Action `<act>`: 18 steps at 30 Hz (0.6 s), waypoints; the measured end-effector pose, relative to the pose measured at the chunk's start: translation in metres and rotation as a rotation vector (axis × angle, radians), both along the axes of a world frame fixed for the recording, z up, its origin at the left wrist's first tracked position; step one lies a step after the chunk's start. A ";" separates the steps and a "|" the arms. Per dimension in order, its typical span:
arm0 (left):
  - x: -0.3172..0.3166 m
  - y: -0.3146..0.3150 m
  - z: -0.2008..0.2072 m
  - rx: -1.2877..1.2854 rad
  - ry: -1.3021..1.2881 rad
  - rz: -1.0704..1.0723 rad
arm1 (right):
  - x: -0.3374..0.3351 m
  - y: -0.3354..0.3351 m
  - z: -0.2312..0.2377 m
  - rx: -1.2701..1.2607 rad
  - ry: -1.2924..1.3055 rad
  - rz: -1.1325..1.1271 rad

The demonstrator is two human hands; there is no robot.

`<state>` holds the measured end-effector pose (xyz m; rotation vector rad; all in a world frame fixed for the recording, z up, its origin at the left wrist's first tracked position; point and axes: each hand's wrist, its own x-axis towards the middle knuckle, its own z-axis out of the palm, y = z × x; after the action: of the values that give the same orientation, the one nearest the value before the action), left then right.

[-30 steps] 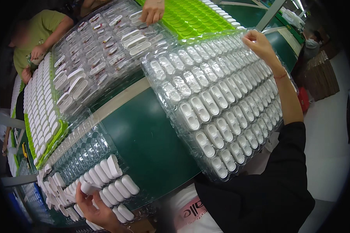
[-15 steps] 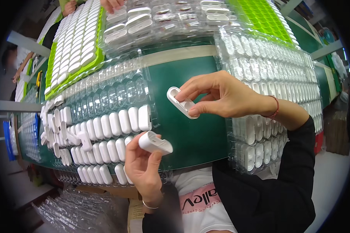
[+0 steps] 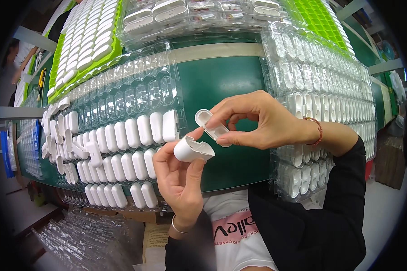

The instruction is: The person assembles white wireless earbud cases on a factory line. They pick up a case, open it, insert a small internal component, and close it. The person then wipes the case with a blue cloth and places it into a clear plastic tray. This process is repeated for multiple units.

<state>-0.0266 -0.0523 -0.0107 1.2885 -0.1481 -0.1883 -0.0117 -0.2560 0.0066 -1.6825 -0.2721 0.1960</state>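
A white rounded plastic case shell (image 3: 188,151) is gripped between the thumb and fingers of my left hand (image 3: 181,178), its cut-out open end turned to the right. My right hand (image 3: 262,118) pinches a white oval insert (image 3: 205,118) with hollows in it, held tilted just above and right of the shell. The two parts are close but appear apart. To the left, a clear blister tray (image 3: 144,97) holds rows of white shells (image 3: 126,134). On the right, a stack of clear trays (image 3: 285,67) carries white inserts (image 3: 309,108).
Loose white parts (image 3: 63,131) are piled at the left tray's far left. Green trays (image 3: 115,47) with white pieces stand at the back left, another green tray (image 3: 312,22) at the back right. Clear trays of parts (image 3: 199,22) lie across the green table (image 3: 221,77).
My left hand has moved right and up with the shell, nearer the insert. My right hand has lowered slightly. A co-worker's hands at the top have gone out of view.
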 end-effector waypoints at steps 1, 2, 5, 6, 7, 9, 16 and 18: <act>0.000 0.001 -0.001 0.005 0.003 -0.005 | 0.000 0.000 0.000 -0.004 -0.003 0.006; 0.000 0.002 -0.001 0.005 -0.001 -0.007 | 0.000 0.000 0.000 -0.008 -0.006 0.011; 0.001 0.004 -0.003 -0.012 0.002 -0.037 | -0.001 0.000 -0.002 -0.006 -0.009 0.007; 0.001 0.006 -0.004 -0.028 0.010 -0.052 | -0.001 -0.001 -0.002 -0.004 -0.010 0.005; 0.001 0.007 -0.004 -0.044 0.018 -0.068 | -0.001 -0.001 -0.002 -0.009 -0.010 0.006; 0.001 0.007 -0.004 -0.041 0.019 -0.068 | -0.001 -0.001 -0.002 -0.018 -0.009 0.006; 0.000 0.003 -0.003 0.044 0.001 -0.022 | -0.001 -0.001 -0.005 -0.016 -0.014 0.009; 0.000 0.004 -0.003 0.035 0.013 -0.035 | 0.000 -0.001 -0.005 -0.030 -0.013 0.013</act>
<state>-0.0262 -0.0480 -0.0141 1.3195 -0.1572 -0.2302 -0.0121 -0.2572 0.0020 -1.7128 -0.2910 0.1993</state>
